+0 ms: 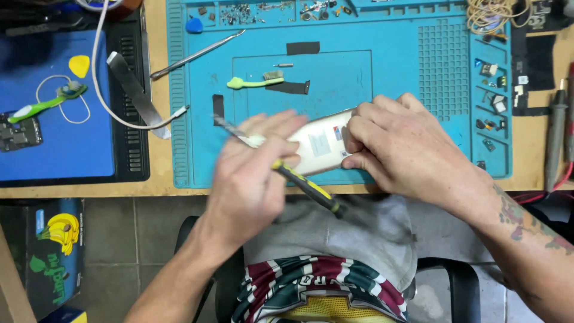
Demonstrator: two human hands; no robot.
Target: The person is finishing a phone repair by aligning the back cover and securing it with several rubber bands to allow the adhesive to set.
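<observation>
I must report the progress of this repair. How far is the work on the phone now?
Done: small screws and parts already lie in the tray of the blue mat. In hand: the right hand steadies the white phone, back side up, while the left hand works a yellow-handled tool at its edge. Left: the phone looks closed; nothing inside shows.

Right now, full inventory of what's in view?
phone: 1, white back up, on mat, under both hands
screwdriver: 1, yellow-black handle, in left hand
work mat: 1, blue, desk centre
toothbrush: 1, green, on mat
second toothbrush: 1, green-white, on left pad
pick: 1, yellow, left pad
metal spudger: 1, silver, mat's top left
cable: 1, white, left of mat
left hand: blurred, gripping screwdriver
right hand: holding phone
</observation>
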